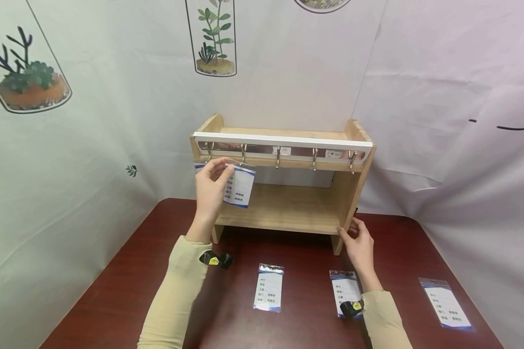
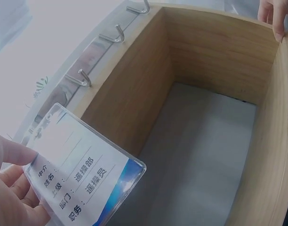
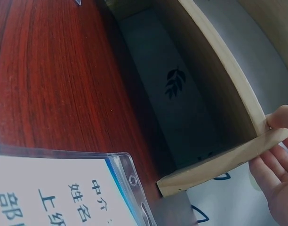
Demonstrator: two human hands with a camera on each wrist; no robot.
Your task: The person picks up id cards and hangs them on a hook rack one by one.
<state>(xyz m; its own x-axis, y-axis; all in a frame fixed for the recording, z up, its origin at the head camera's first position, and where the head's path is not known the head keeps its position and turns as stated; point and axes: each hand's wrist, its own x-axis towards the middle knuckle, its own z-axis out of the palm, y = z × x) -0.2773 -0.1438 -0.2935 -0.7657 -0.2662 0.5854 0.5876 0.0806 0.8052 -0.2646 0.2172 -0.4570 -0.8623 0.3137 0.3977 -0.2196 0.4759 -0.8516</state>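
Note:
My left hand [image 1: 209, 188] pinches a clear-sleeved ID badge [image 1: 241, 186] by its upper edge, thumb in front. The badge's top lies close to the second metal hook [image 1: 243, 152] from the left on the rack. In the left wrist view the badge [image 2: 87, 165] tilts, its printed side showing. Another badge [image 1: 198, 167] shows by the leftmost hook, mostly hidden behind this hand. Low on the right, my right hand [image 1: 360, 245] grips the side panel [image 1: 352, 198] of the wooden shelf, thumb at the front and fingers around the outside.
Three more badges lie on the dark red table [image 1: 305, 310]: one near the middle [image 1: 268, 288], one under the right wrist [image 1: 345, 291], one at far right [image 1: 447, 305]. Three hooks at the rack's right, including the rightmost hook [image 1: 352, 162], are bare. Printed fabric [image 1: 279, 87] surrounds the table.

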